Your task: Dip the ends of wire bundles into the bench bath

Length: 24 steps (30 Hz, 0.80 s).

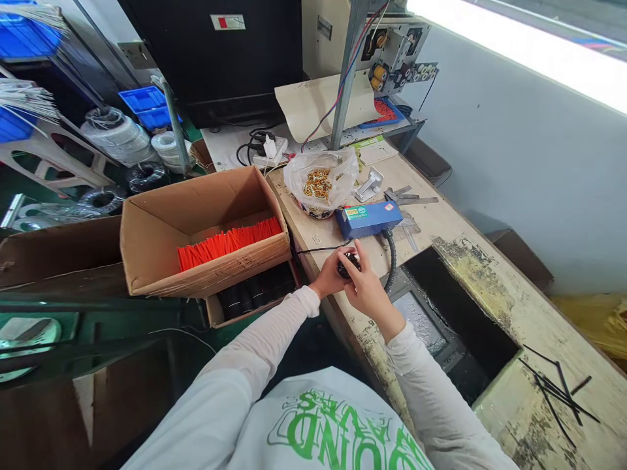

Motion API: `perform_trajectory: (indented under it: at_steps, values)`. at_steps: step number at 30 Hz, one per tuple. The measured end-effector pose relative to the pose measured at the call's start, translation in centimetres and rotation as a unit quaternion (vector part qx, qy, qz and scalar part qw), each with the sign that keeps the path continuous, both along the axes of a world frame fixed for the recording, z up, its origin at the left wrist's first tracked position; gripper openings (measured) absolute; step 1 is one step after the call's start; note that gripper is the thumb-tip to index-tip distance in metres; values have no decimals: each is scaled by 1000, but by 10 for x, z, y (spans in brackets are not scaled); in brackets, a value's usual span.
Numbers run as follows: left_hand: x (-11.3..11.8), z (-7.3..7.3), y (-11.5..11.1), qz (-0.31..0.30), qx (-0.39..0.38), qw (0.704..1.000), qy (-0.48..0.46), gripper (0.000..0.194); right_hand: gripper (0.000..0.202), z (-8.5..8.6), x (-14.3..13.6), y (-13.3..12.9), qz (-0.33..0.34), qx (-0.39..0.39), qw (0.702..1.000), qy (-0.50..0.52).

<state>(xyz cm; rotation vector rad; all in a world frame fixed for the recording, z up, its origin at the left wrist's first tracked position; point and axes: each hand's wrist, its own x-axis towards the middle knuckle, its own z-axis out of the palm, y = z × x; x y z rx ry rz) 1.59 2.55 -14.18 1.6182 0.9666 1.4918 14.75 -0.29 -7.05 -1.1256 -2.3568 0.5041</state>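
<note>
From the left hand (329, 275) and right hand (365, 287), the cardboard box (206, 228) walls off 9 to 10 o'clock, while the plastic bag (321, 179) at 11 and blue box (369, 219) at 1 block low reaches. Bare benchtop (453, 225) lies open at 2, beyond an upright black hose (392, 260).

Worn bench (465, 261), bearing a blue box (369, 219). Relative to the box: metal caliper-like tool (416, 199), two o'clock; thin black strips (556, 390), between four and five o'clock.
</note>
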Motion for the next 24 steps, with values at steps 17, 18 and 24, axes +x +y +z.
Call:
perform_trajectory:
  at_steps: [17,18,24]
  values:
    - [-1,1,0,-8,12,1000,-4,50,90,0,0,-2,25,11,1000,-9]
    - [-1,2,0,-5,8,1000,-3,49,90,0,0,-2,26,13,1000,-9]
    - [-1,3,-1,-9,0,1000,-5,52,95,0,0,-2,17,11,1000,6]
